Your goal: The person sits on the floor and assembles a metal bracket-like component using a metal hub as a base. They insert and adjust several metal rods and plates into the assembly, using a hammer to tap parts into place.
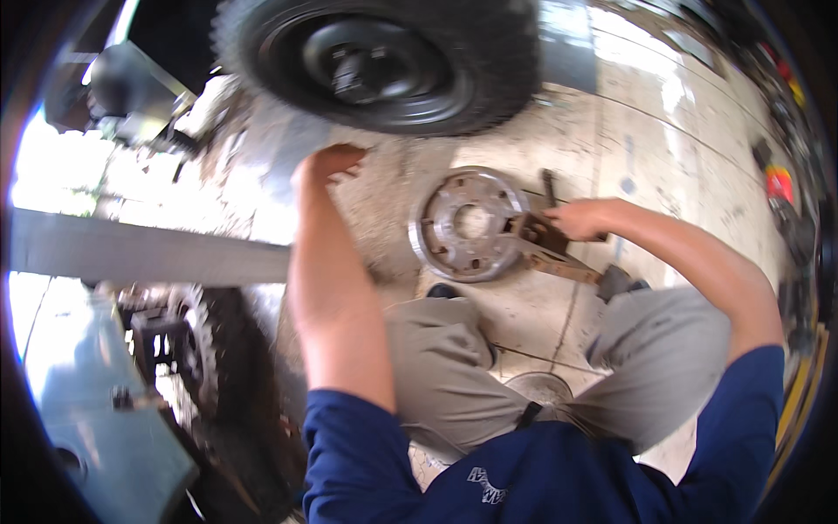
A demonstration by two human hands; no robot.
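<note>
A round silver metal disc with slots and a centre hole [474, 224] lies on the tiled floor in front of me. Against its right side is a rusty brown metal bracket [559, 265]. My right hand [583, 218] is closed at the top of this bracket; what its fingers hold, if anything, is hidden. A dark, thin rod-like piece [548, 185] stands just beyond the fingertips. My left hand [336, 162] reaches forward, left of the disc and near the big tyre, with fingers loosely bent and apart and nothing visible in them.
A large black tyre on a dark rim [384, 65] stands ahead. To my left are a grey metal beam [148, 247], another knobbly tyre [244, 349] and a blue-grey panel [105, 410]. A round stool-like seat [539, 384] is under me. Assorted items line the right edge.
</note>
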